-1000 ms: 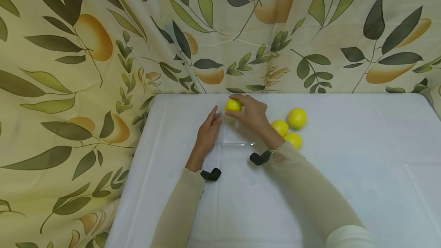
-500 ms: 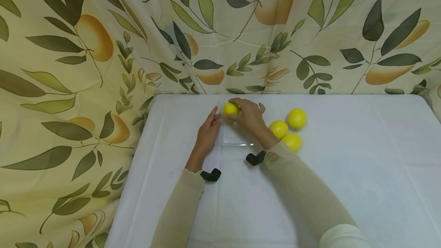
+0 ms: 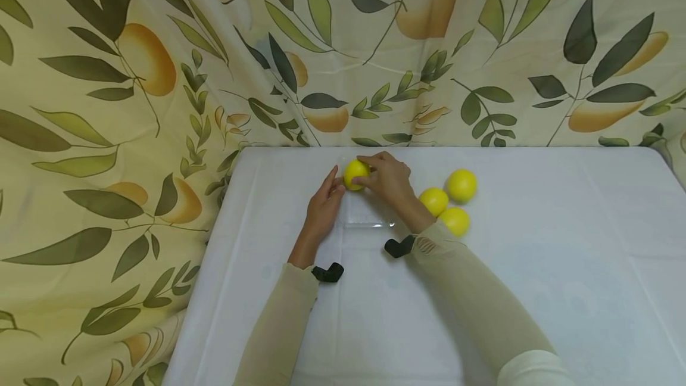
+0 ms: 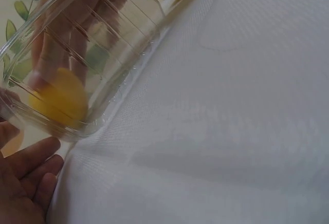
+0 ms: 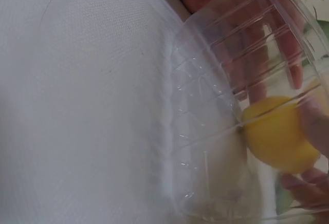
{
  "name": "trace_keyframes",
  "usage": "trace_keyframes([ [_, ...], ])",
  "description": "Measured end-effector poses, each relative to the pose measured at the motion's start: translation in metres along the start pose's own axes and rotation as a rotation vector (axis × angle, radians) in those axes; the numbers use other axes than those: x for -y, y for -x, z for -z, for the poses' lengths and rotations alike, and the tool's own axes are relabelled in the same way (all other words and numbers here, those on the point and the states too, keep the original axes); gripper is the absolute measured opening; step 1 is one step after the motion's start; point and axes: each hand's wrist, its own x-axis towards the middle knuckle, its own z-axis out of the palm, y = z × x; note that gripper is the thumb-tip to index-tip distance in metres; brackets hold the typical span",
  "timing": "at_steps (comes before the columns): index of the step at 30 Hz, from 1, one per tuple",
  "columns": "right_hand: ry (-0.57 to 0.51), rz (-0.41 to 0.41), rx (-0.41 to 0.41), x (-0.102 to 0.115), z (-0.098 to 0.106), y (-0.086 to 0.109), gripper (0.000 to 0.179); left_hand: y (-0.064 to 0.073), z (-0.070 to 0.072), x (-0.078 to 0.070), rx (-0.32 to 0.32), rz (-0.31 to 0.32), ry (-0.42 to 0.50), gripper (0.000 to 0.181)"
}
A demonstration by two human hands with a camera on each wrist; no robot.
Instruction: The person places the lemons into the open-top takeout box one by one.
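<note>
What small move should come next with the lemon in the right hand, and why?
Probably the right hand should ease its fingers off the lemon: it shows through the wall of the clear container, near the far left corner, and the left hand is beside that corner, seemingly placed to steady it.

Over the last second the held lemon [image 3: 354, 175] has moved toward seven o'clock, now just beside the left hand [image 3: 323, 204]; the right hand [image 3: 390, 180] has shifted too, its sleeve [image 3: 474, 285] uncovering more of the nearest lemon [image 3: 455, 221] at four o'clock.
</note>
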Motion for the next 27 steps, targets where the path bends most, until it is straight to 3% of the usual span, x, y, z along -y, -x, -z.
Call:
trace_keyframes([
  [9,0.101,0.059,0.027,-0.004,0.005,0.003,0.063,0.0,-0.002,0.001,0.009,-0.005,0.0,0.053],
  [15,0.088,0.1,0.032,-0.005,0.011,0.006,0.061,0.0,-0.002,0.002,0.002,-0.006,-0.003,0.052],
  [21,0.033,0.089,0.044,-0.006,0.026,0.013,0.059,0.001,-0.002,0.0,0.007,0.0,-0.016,0.053],
  [27,-0.028,0.118,-0.012,-0.008,0.049,0.025,0.055,0.001,-0.001,-0.001,0.004,-0.007,-0.005,0.055],
])
